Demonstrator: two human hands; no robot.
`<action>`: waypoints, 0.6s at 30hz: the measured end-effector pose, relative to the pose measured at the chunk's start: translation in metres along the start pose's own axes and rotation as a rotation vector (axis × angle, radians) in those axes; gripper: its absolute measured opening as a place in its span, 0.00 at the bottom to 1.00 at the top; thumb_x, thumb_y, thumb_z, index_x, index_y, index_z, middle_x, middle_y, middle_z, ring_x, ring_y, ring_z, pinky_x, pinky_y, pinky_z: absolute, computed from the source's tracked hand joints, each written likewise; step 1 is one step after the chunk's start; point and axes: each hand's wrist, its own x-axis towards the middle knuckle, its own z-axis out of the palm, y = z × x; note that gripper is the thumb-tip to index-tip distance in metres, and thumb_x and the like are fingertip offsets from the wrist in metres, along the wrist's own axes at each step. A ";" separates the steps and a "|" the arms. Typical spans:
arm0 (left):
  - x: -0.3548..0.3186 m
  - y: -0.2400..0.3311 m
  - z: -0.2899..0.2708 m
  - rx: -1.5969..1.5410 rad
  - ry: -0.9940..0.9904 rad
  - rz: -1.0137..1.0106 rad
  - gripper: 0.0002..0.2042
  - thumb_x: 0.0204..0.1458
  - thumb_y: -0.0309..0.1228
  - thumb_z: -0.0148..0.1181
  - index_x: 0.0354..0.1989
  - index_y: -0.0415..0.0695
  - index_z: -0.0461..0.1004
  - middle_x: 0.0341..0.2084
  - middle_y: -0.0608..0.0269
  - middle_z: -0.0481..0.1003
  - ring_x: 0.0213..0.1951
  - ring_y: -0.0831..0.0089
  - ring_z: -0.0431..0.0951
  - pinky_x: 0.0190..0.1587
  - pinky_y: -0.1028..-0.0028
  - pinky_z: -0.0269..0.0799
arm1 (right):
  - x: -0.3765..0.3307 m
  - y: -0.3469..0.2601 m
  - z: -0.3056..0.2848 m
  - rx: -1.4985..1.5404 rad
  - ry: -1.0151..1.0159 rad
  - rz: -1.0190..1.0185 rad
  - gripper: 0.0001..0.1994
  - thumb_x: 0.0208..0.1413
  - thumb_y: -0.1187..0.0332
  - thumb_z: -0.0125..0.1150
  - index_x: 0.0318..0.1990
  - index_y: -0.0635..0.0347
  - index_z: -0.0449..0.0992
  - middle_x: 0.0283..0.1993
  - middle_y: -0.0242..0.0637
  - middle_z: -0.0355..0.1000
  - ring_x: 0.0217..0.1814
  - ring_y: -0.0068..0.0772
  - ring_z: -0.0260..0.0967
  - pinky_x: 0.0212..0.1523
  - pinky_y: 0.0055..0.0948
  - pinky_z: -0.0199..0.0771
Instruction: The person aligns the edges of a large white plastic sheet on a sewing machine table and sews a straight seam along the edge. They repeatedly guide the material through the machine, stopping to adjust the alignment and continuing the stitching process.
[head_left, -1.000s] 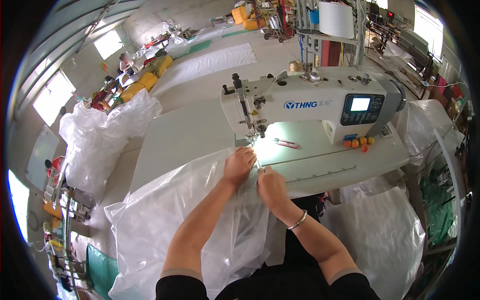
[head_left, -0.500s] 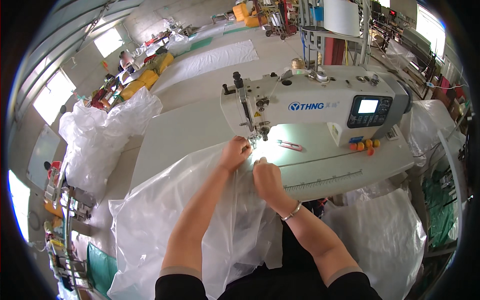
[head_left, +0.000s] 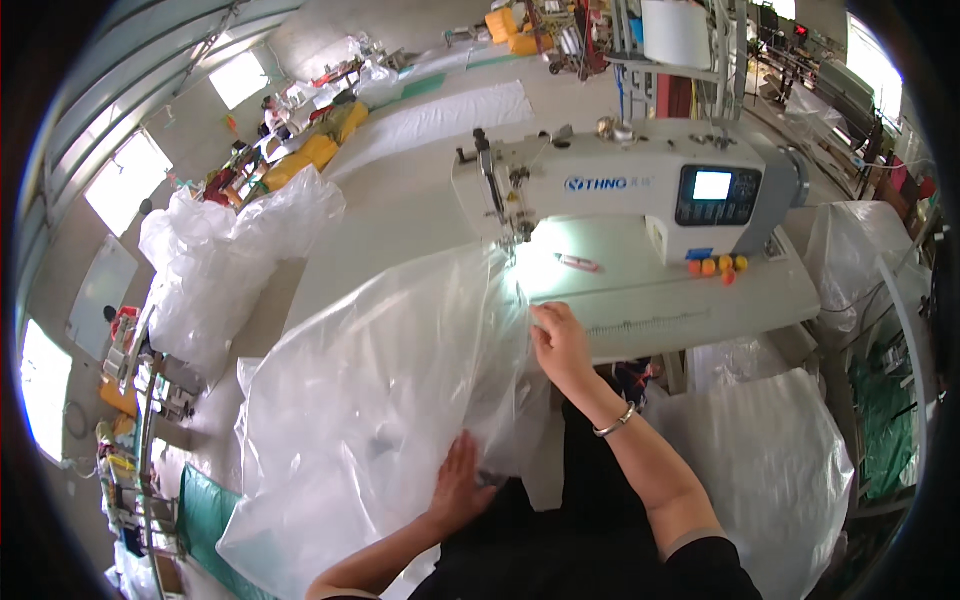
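A large sheet of clear, milky plastic film [head_left: 370, 370] hangs over the near edge of the white sewing machine table, its far corner under the needle area. The white sewing machine [head_left: 590, 200] has its lamp lit. My right hand [head_left: 563, 345], with a bracelet at the wrist, pinches the film's right edge just below the needle. My left hand [head_left: 462, 487] lies against the lower part of the film near my body, fingers stretched out. A small pink-handled cutter [head_left: 578, 263] rests on the table to the right of the needle.
Several small orange and yellow round pieces [head_left: 710, 267] lie by the machine's base. More plastic film [head_left: 750, 470] hangs at the right, and a big crumpled heap of film [head_left: 210, 270] stands at the left. A white thread cone [head_left: 680, 35] stands behind the machine. A person sits far back left.
My left hand has left the needle area and moved down the film toward my body, opening out. My right hand stays at the film's edge, slightly further right. The view has shifted a little.
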 end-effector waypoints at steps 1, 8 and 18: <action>-0.020 -0.021 0.012 -0.013 0.007 -0.116 0.43 0.47 0.34 0.65 0.67 0.32 0.45 0.65 0.36 0.50 0.68 0.42 0.48 0.67 0.58 0.50 | -0.010 -0.009 -0.008 0.037 0.068 0.006 0.12 0.50 0.79 0.59 0.44 0.67 0.74 0.38 0.46 0.71 0.36 0.44 0.72 0.36 0.36 0.74; -0.091 -0.071 0.000 -0.095 0.107 -0.312 0.39 0.49 0.34 0.64 0.66 0.33 0.50 0.61 0.38 0.60 0.64 0.49 0.59 0.65 0.62 0.54 | -0.115 -0.034 -0.018 0.448 -0.210 0.411 0.12 0.52 0.75 0.63 0.44 0.64 0.73 0.34 0.41 0.74 0.30 0.35 0.73 0.31 0.30 0.73; -0.022 0.015 -0.033 -0.270 0.374 -0.033 0.34 0.49 0.33 0.66 0.63 0.36 0.56 0.58 0.43 0.63 0.61 0.52 0.63 0.62 0.62 0.59 | -0.228 -0.115 0.037 0.164 -0.987 -0.117 0.13 0.48 0.65 0.61 0.39 0.64 0.72 0.22 0.47 0.72 0.27 0.53 0.73 0.29 0.47 0.72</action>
